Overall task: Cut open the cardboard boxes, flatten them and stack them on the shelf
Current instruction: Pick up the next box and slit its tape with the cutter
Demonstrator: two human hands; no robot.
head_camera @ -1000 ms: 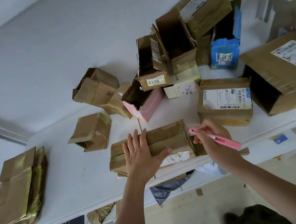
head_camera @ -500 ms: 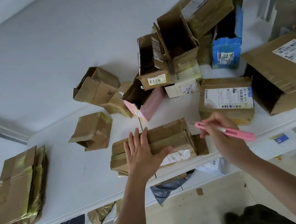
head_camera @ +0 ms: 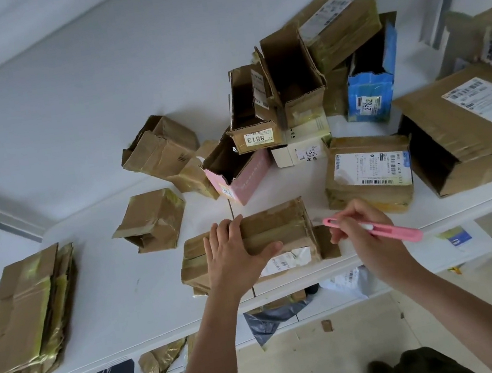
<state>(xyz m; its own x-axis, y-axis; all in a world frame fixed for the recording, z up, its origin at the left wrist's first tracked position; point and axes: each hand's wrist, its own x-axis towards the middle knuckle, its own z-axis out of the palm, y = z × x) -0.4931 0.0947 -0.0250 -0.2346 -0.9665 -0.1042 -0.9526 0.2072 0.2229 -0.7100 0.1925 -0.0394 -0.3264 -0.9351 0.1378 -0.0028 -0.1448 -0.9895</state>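
Note:
A taped brown cardboard box (head_camera: 280, 229) lies near the front edge of the white shelf (head_camera: 119, 290). My left hand (head_camera: 233, 254) presses flat on its top, fingers spread. My right hand (head_camera: 359, 231) holds a pink utility knife (head_camera: 377, 228) like a pen, its tip just off the box's right end, where a small flap (head_camera: 327, 242) hangs open. At the shelf's left end lies a stack of flattened boxes (head_camera: 28, 314).
Behind the box is a heap of open and sealed boxes: a pink one (head_camera: 245, 180), a blue one (head_camera: 373, 92), a labelled sealed one (head_camera: 368, 173) and a large one (head_camera: 470, 128) at right. A crumpled box (head_camera: 152, 220) sits to the left. Scraps lie on the lower shelf.
My right hand with the knife has drawn back to the right, away from the box's right end, then edged slightly towards it again. The left hand has stayed pressed on the box.

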